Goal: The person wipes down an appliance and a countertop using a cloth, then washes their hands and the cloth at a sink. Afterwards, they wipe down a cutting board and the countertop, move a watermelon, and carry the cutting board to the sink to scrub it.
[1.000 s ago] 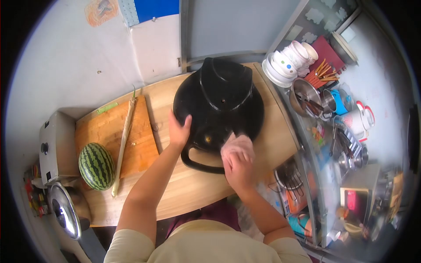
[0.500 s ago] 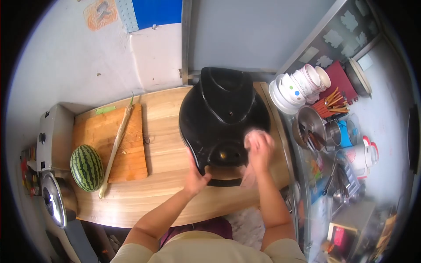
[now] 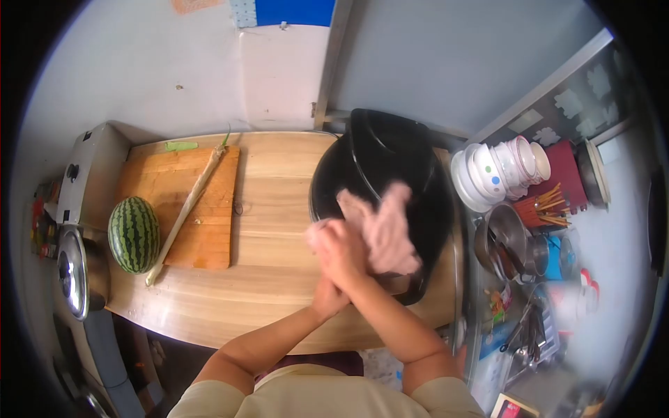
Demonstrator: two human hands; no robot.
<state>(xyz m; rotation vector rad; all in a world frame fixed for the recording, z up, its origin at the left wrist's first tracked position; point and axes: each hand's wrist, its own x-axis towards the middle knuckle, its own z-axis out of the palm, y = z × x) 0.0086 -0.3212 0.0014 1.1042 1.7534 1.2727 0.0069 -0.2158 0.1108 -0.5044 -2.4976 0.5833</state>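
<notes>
- Right hand [image 3: 339,245] crossed over left hand [image 3: 327,298], clamped on crumpled pink fabric cloth [image 3: 390,233]; left's grip can't tell.
- Round glossy black appliance [image 3: 401,146], counter's [image 3: 279,209] right rear corner: might slide if pushed one-sided.
- Oblong green-striped watermelon [image 3: 134,235], left edge: could roll if bumped.

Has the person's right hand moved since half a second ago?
Yes, the right hand has moved left, closer to the wooden chopping board.
</notes>
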